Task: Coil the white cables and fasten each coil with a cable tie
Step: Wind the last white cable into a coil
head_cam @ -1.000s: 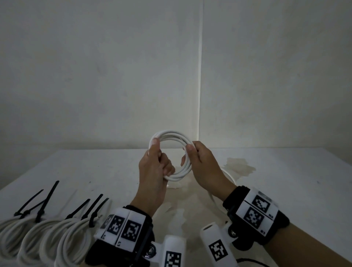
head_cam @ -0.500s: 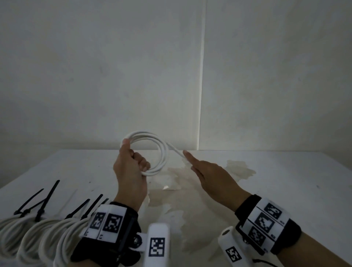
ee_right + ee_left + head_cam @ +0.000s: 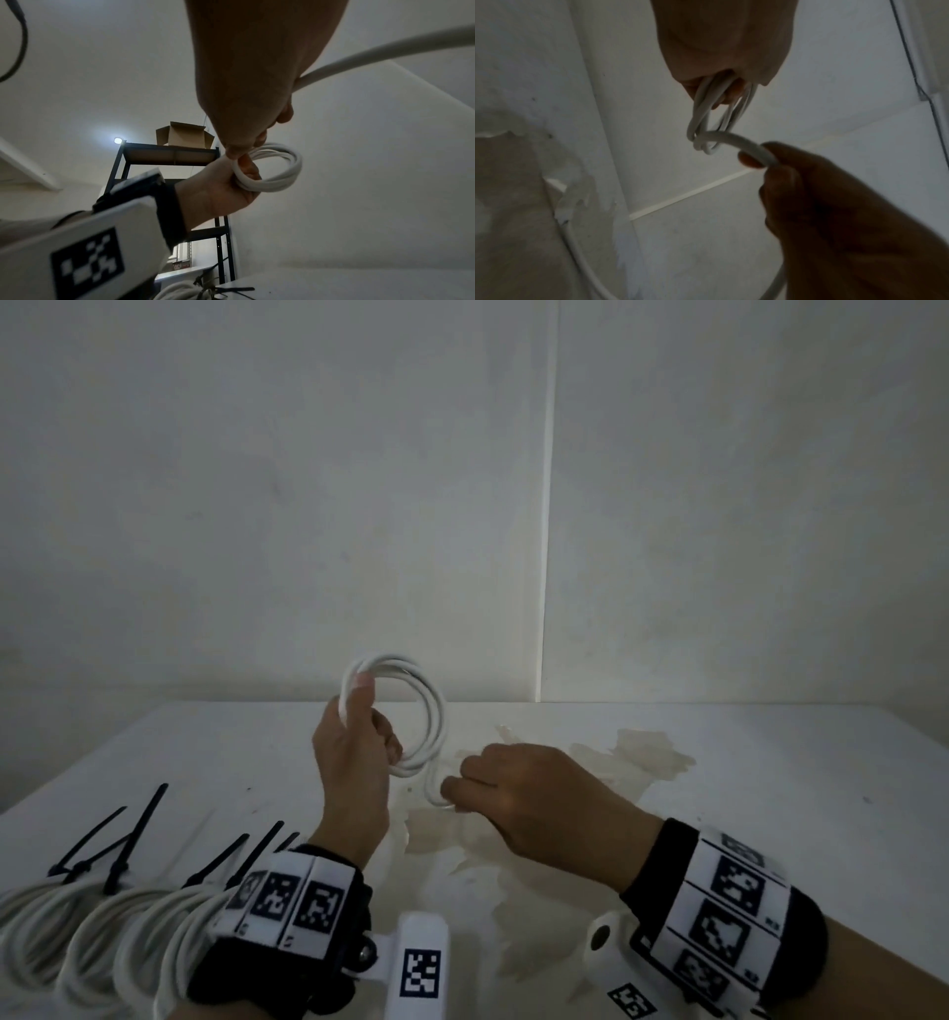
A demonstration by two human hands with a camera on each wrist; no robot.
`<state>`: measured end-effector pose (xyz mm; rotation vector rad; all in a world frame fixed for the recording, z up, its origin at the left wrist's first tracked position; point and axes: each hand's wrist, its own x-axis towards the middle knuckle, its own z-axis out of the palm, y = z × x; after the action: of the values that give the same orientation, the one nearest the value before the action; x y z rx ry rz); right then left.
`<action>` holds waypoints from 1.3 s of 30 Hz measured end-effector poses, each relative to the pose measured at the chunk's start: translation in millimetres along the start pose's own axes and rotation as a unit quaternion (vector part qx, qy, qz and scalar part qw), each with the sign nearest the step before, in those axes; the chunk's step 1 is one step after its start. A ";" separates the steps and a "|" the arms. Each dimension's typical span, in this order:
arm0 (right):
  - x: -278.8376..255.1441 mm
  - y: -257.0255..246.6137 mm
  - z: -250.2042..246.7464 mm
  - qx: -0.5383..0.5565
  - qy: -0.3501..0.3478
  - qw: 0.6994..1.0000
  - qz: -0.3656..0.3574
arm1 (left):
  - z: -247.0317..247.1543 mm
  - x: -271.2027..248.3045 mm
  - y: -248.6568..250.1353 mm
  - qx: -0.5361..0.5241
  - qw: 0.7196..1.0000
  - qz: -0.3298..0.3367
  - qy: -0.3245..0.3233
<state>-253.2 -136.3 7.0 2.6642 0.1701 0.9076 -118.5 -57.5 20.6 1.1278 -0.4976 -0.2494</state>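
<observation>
The left hand grips a round coil of white cable, upright above the white table near its middle. Just right of it, the right hand pinches the cable's loose strand.

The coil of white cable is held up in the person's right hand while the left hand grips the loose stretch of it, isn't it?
The hands are swapped. The head view shows the left hand holding up the coil of white cable, while the right hand grips the loose stretch lower down.
</observation>
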 end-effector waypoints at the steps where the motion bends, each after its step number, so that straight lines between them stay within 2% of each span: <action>1: 4.2 -0.3 -2.8 0.008 0.009 1.000 0.002 | 1.5 -3.7 -1.4 0.014 1.000 0.003 -0.022; 6: 12.3 -2.4 -5.9 0.089 0.053 0.994 0.039 | 9.4 -22.9 -8.9 0.112 0.983 0.014 -0.143; 7: 12.0 -2.0 -7.8 0.126 0.052 0.987 0.080 | 9.9 -25.0 -10.8 0.121 0.979 0.000 -0.164; 9: 10.1 3.6 -12.2 0.220 0.054 0.955 0.194 | 10.6 -28.4 -14.2 0.121 0.971 -0.024 -0.207; 10: 8.9 6.7 -13.0 0.250 0.052 0.940 0.225 | 11.6 -31.0 -14.7 0.112 0.967 -0.037 -0.225; 15: 6.5 12.6 -13.9 0.239 0.092 0.943 0.213 | 18.8 -40.0 -8.8 0.006 0.958 -0.146 -0.247; 18: 6.9 13.9 -13.3 0.220 0.122 0.945 0.208 | 18.9 -40.4 -5.5 -0.051 0.942 -0.178 -0.281; 22: 5.7 16.5 -15.5 0.235 0.135 0.936 0.227 | 17.9 -42.9 -1.7 -0.064 0.929 -0.182 -0.316; 27: 4.1 23.3 -20.4 0.210 0.123 0.941 0.233 | 21.1 -43.4 1.4 0.047 0.939 -0.138 -0.313; 31: -1.4 40.7 -26.6 0.119 0.130 0.954 0.241 | 19.7 -47.4 4.0 0.016 0.941 -0.125 -0.314; 33: -5.4 43.1 -25.1 0.133 0.105 0.951 0.258 | 19.9 -48.2 4.3 0.010 0.942 -0.128 -0.311; 36: -10.6 42.4 -23.9 0.233 0.078 0.914 0.323 | 23.9 -47.7 6.0 -0.005 0.945 -0.136 -0.297; 39: -12.0 37.2 -28.1 0.360 0.053 0.850 0.382 | 26.3 -44.7 8.5 -0.038 0.953 -0.138 -0.268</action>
<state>-279.6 -166.5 33.6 3.4388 -0.7340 1.4450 -170.7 -55.6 25.8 1.0473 -0.8001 -0.8263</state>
